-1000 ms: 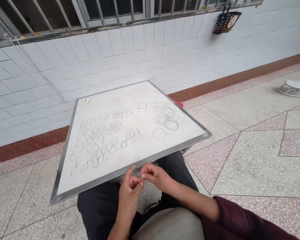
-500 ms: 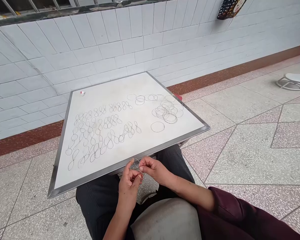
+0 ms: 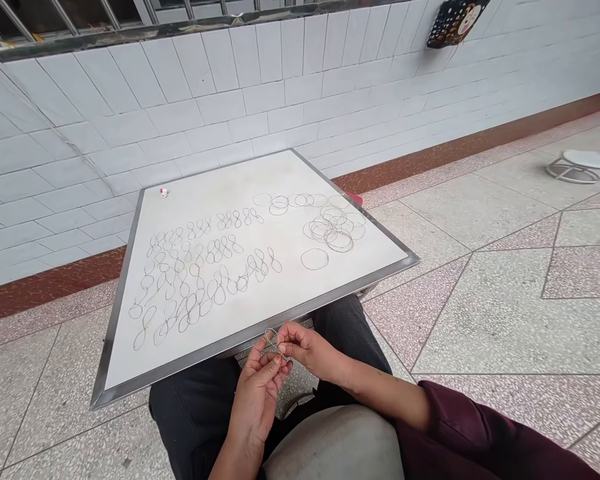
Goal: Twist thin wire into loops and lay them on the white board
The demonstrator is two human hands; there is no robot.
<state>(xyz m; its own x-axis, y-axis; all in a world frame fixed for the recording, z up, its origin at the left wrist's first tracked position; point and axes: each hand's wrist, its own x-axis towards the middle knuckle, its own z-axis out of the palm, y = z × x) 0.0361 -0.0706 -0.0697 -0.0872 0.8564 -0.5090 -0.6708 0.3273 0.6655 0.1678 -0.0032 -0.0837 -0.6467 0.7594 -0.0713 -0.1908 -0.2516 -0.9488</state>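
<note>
Below the table's near edge, my left hand [image 3: 261, 383] pinches a thin wire loop [image 3: 271, 331] between thumb and fingers. My right hand [image 3: 307, 348] is closed on the same wire at its right side, the fingertips of both hands nearly touching. Part of the loop stands up above the fingers; the rest is hidden by them. On the white table [image 3: 280, 175] lie rows of wires shaped like figure eights [image 3: 220, 288] at the left and middle. Round wire rings [image 3: 339, 240] overlap in a pile at the right, with a single ring [image 3: 315, 259] nearer me.
A small red and white object [image 3: 165, 193] sits at the table's far left corner. The metal table rim [image 3: 260, 327] runs just beyond my hands. A tiled wall [image 3: 220, 120] stands behind, and a round stool [image 3: 580, 165] is on the floor at far right.
My left forefinger has bent down toward the wire, having been stretched upward before. Both hands sit slightly lower in the view, still on the wire loop.
</note>
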